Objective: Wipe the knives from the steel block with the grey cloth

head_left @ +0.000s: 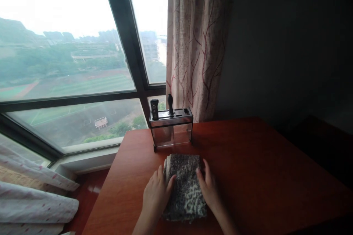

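A folded grey towel with a white pattern at its lower right lies on the reddish-brown table in front of me. My left hand holds its left edge, with the thumb on top and the fingers along the side. On the opposite edge, my right hand has its thumb against the top face and its fingers at the side. The undersides of the towel's edges are hidden, so I cannot see how far the fingertips reach beneath.
Behind the towel stands a clear knife block with two dark-handled tools in its top. A window fills the left side. One patterned curtain hangs behind the table, another curtain at lower left.
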The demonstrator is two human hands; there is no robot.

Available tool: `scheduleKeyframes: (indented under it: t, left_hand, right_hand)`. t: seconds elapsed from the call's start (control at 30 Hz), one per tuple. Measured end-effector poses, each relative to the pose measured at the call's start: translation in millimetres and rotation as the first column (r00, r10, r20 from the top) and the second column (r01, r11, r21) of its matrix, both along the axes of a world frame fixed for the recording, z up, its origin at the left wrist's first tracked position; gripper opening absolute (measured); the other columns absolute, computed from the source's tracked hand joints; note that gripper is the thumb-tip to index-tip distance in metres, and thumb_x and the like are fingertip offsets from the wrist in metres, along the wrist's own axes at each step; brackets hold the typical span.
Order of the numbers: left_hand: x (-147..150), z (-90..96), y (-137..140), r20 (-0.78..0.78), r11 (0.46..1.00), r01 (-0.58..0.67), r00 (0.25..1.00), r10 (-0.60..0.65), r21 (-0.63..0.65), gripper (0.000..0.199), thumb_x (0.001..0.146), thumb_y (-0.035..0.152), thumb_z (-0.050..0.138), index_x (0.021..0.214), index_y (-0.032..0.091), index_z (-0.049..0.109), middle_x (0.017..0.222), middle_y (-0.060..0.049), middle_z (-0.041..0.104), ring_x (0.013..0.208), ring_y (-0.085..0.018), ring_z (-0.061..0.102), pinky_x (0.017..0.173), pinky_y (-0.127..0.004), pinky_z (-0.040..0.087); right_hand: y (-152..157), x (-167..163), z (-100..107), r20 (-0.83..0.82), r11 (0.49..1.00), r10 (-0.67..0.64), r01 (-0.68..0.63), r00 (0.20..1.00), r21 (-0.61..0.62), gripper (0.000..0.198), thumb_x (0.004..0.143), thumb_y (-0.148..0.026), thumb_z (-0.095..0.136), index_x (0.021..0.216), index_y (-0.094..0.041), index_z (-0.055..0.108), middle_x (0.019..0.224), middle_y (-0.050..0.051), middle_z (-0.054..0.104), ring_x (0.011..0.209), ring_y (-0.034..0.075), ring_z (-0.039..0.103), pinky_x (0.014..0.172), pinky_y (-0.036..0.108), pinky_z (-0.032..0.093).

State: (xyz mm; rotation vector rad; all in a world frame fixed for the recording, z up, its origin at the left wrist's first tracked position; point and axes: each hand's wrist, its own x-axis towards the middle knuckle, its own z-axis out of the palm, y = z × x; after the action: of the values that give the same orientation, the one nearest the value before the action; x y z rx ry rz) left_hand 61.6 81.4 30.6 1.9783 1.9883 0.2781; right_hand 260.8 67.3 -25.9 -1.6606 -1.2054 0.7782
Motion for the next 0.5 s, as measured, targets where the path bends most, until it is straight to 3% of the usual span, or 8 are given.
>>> scheduleKeyframes:
  t: [0.1, 0.17, 0.27, 0.33, 0.4, 0.5]
  left_hand:
    - [-0.3, -10.0, 5.1, 0.174, 0.999, 0.004, 0.985, 0.003, -0.036, 0.061, 0.085, 0.046, 0.048, 0.134, 0.010, 0.040, 0.134, -0.019, 0.055, 0.121, -0.033, 0.053, 0.097, -0.041, 0.041]
    - [-3.0, -17.1, 6.3, 0.369, 0.999, -0.004, 0.929, 0.020, -0.043, 0.059, 0.082, 0.043, 0.054, 0.131, 0.012, 0.042, 0.131, -0.017, 0.058, 0.119, -0.032, 0.055, 0.097, -0.041, 0.042]
    - [-2.8, -27.7, 3.9, 0.711, 0.996, 0.017, 0.701, 0.053, -0.091, 0.059, 0.076, 0.043, 0.062, 0.125, 0.015, 0.045, 0.122, -0.014, 0.065, 0.111, -0.030, 0.061, 0.095, -0.038, 0.045]
    - [4.1, -32.5, 0.4, 0.834, 0.992, 0.008, 0.543, 0.099, -0.123, 0.062, 0.072, 0.041, 0.068, 0.124, 0.015, 0.046, 0.121, -0.013, 0.065, 0.109, -0.029, 0.062, 0.094, -0.038, 0.047]
    - [17.1, -34.2, -2.9, 0.880, 0.987, -0.005, 0.453, 0.146, -0.162, 0.065, 0.070, 0.039, 0.071, 0.125, 0.016, 0.045, 0.123, -0.013, 0.063, 0.109, -0.029, 0.062, 0.094, -0.038, 0.048]
    - [45.8, -32.3, -3.5, 0.908, 0.983, 0.049, 0.394, 0.143, -0.176, 0.068, 0.071, 0.038, 0.070, 0.129, 0.017, 0.042, 0.125, -0.013, 0.061, 0.107, -0.028, 0.062, 0.093, -0.039, 0.048]
  right_hand:
    - [-2.3, -4.1, -5.9, 0.020, 1.000, 0.015, -0.015, 1.000, -0.008, 0.061, 0.090, -0.052, 0.039, 0.137, -0.014, 0.042, 0.130, 0.018, 0.059, 0.118, 0.031, 0.057, 0.098, 0.044, 0.046]
    - [-3.4, -3.9, -9.6, -0.014, 1.000, 0.028, -0.028, 1.000, 0.005, 0.057, 0.092, -0.051, 0.036, 0.136, -0.015, 0.042, 0.132, 0.017, 0.057, 0.120, 0.029, 0.056, 0.100, 0.043, 0.045]
    - [-4.8, 3.5, -12.7, -0.057, 1.000, 0.026, -0.025, 0.998, 0.018, 0.054, 0.093, -0.049, 0.034, 0.136, -0.018, 0.042, 0.133, 0.015, 0.057, 0.121, 0.027, 0.055, 0.100, 0.041, 0.045]
    - [-4.0, 14.0, -11.6, -0.058, 0.999, 0.035, -0.033, 0.998, 0.020, 0.053, 0.092, -0.049, 0.036, 0.135, -0.018, 0.042, 0.133, 0.015, 0.057, 0.121, 0.027, 0.055, 0.100, 0.042, 0.045]
    - [-0.3, 29.6, -7.1, -0.041, 0.998, 0.047, -0.046, 0.998, 0.033, 0.052, 0.091, -0.048, 0.038, 0.133, -0.018, 0.045, 0.132, 0.015, 0.057, 0.122, 0.027, 0.054, 0.102, 0.042, 0.043]
    - [11.0, 61.9, 4.7, 0.005, 0.997, 0.016, -0.016, 1.000, 0.074, 0.050, 0.089, -0.049, 0.040, 0.126, -0.018, 0.052, 0.130, 0.014, 0.059, 0.121, 0.027, 0.055, 0.103, 0.043, 0.042]
